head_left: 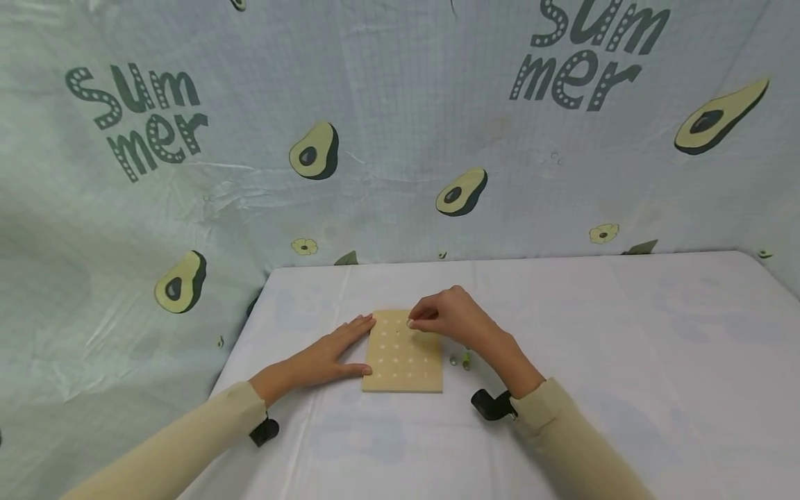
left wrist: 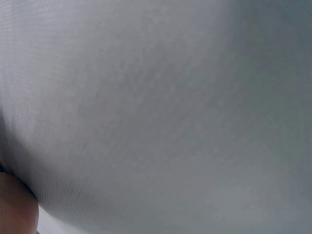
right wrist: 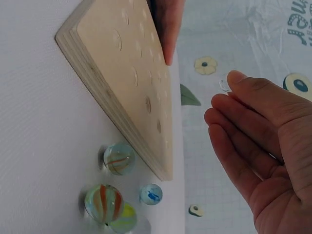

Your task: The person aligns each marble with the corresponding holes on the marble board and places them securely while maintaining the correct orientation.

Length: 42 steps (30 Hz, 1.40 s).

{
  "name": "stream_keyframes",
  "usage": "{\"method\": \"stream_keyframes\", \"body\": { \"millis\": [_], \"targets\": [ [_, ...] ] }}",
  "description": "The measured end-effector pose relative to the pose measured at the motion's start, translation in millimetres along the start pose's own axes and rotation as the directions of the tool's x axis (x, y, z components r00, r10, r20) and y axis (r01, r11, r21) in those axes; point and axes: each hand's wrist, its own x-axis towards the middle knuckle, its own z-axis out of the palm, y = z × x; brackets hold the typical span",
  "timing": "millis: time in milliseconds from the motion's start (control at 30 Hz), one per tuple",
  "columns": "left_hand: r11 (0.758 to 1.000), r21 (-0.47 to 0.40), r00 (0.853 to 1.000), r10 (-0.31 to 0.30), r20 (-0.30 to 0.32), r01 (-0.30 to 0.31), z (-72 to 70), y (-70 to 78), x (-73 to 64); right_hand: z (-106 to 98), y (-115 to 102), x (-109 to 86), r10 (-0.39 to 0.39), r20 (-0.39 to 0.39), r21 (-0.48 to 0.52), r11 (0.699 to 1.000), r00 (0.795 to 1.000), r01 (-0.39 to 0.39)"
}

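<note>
A square pale wooden board (head_left: 403, 386) lies on the white table, with rows of round hollows, many showing small clear glints. My left hand (head_left: 331, 354) rests at its left side, fingers straight and spread, fingertips and thumb at the edge. Over the far right part of the board, my right hand (head_left: 459, 319) pinches a small clear glass marble (right wrist: 224, 85) between thumb and index finger. Its other fingers are loosely bent. Right of the board lie several glass marbles, among them one with orange stripes (right wrist: 104, 203) and one with a blue swirl (right wrist: 151, 194).
The table (head_left: 625, 361) is covered in white cloth and reaches far to the right. A curtain (head_left: 387, 83) printed with avocados hangs behind it. Black wrist cameras, one being the right camera (head_left: 490, 405), hang below the sleeves. Mostly blurred grey fills the left wrist view.
</note>
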Motion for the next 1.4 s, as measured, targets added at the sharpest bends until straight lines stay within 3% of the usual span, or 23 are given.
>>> {"method": "stream_keyframes", "body": {
  "millis": [500,800,1167,1400],
  "targets": [
    [1.000,0.012,1.000,0.020,-0.007,-0.020,-4.7,-0.5,-1.7,18.1,8.3,35.7,-0.066,0.076,-0.051,0.996,0.995,0.070],
    [1.000,0.024,1.000,-0.005,-0.003,0.005,-5.0,-0.5,-1.0,24.6,8.2,51.9,-0.084,0.108,-0.048,0.995,0.991,0.090],
    [1.000,0.016,1.000,-0.014,-0.002,0.014,-4.1,1.7,-0.2,33.7,11.0,61.0,-0.099,0.108,-0.013,0.995,0.989,0.101],
    [1.000,0.007,0.999,-0.030,0.011,0.030,-1.0,-0.9,-0.6,38.9,15.4,62.5,-0.112,0.123,-0.052,0.992,0.986,0.119]
  ]
}}
